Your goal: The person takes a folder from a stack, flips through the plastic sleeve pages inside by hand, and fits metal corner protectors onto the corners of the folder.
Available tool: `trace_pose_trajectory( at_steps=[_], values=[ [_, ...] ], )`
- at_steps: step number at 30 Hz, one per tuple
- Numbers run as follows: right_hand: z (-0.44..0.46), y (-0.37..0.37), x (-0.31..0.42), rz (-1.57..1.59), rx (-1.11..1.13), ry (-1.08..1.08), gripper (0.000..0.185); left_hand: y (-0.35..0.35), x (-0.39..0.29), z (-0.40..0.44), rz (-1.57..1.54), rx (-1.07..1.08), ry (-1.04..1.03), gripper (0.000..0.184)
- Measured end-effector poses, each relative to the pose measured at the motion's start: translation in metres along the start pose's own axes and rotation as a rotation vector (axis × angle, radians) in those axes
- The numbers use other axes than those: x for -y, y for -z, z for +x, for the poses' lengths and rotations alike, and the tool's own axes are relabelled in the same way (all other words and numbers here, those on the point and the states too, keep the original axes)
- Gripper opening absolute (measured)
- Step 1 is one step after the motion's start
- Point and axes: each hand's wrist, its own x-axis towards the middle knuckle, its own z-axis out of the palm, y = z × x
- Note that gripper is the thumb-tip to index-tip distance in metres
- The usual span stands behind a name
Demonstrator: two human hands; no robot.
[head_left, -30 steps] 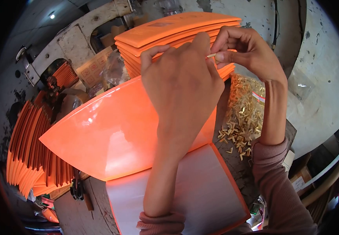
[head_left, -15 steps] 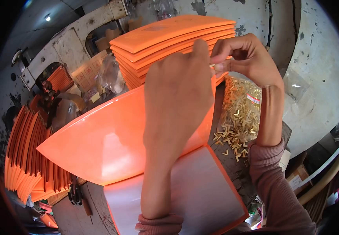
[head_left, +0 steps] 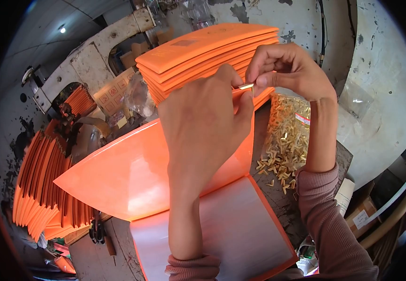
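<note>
An orange folder [head_left: 151, 164] lies open, its glossy cover raised and its pale inner sheet [head_left: 231, 225] facing up. My left hand [head_left: 203, 122] is closed at the cover's upper right corner, thumb and index finger on either side of it. On that corner shows a shiny gold metal corner [head_left: 246, 86]. My right hand [head_left: 292, 70] pinches at the outer end of this piece with thumb and index finger, the other fingers curled. How far the metal corner sits over the cover edge is partly hidden by my fingers.
A tall stack of orange folders [head_left: 207, 44] stands just behind my hands. A plastic bag of gold metal corners [head_left: 287, 136] spills on the right. More folders [head_left: 48, 187] stand at left, near scissors [head_left: 97, 232]. An old machine [head_left: 85, 58] is behind.
The gold metal corner now shows clearly between my hands. My left hand has shifted slightly left and its thumb has come into view. The camera view has shifted a little.
</note>
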Motion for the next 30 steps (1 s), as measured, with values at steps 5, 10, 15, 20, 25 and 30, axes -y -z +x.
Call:
trace_pose_trajectory(
  at_steps=[5, 10, 15, 20, 25, 30],
  values=[
    [0.004, -0.002, -0.005, -0.091, -0.005, 0.046, 0.008, 0.001, -0.001, 0.001, 0.013, 0.016, 0.034, 0.016],
    [0.003, -0.001, -0.01, 0.02, 0.006, 0.04, 0.008, -0.01, 0.004, -0.003, 0.052, -0.22, -0.147, 0.012],
    [0.004, -0.001, -0.014, 0.035, 0.017, 0.052, 0.008, -0.004, -0.004, -0.002, 0.033, -0.09, -0.008, 0.01],
    [0.002, -0.008, -0.006, 0.02, -0.063, 0.001, 0.006, -0.011, 0.004, -0.001, 0.017, -0.155, -0.078, 0.01],
    [-0.001, -0.007, 0.001, -0.095, -0.054, -0.043, 0.006, -0.004, -0.002, 0.001, 0.007, -0.053, -0.018, 0.015],
    [0.003, -0.013, 0.004, -0.244, -0.083, -0.068, 0.01, -0.006, 0.011, 0.004, 0.025, -0.064, -0.062, 0.02]
  ],
)
